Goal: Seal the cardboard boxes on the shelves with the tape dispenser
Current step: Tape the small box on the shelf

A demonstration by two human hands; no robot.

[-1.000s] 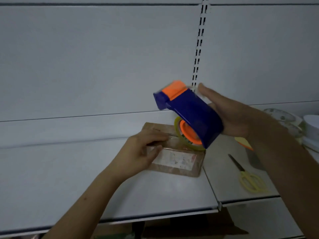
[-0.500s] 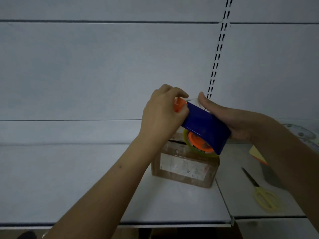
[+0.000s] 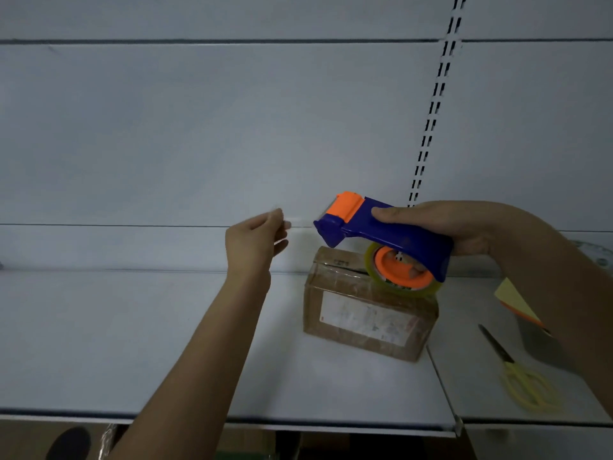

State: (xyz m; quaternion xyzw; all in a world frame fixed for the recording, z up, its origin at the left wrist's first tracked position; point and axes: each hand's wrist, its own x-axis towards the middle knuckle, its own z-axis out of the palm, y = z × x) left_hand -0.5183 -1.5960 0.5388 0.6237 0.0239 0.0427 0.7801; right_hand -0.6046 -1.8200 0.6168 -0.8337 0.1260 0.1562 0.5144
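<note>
A small brown cardboard box (image 3: 368, 317) with a white label sits on the white shelf (image 3: 132, 343). Above it my right hand (image 3: 457, 227) grips a blue tape dispenser (image 3: 388, 232) with an orange front and an orange-cored roll of clear tape (image 3: 403, 270). The dispenser is held roughly level, its nose pointing left. My left hand (image 3: 255, 240) is to the left of the nose and pinches the end of a clear tape strip (image 3: 300, 224) drawn out from the dispenser.
Yellow-handled scissors (image 3: 517, 373) lie on the adjoining shelf at the right, beside a yellow and orange sheet (image 3: 515, 300). A slotted upright (image 3: 434, 104) runs up the white back panel. The shelf's front edge crosses the bottom of the view.
My left hand went from the box up to the dispenser's nose, then pulled leftward, drawing out a strip of tape. The dispenser has levelled out.
</note>
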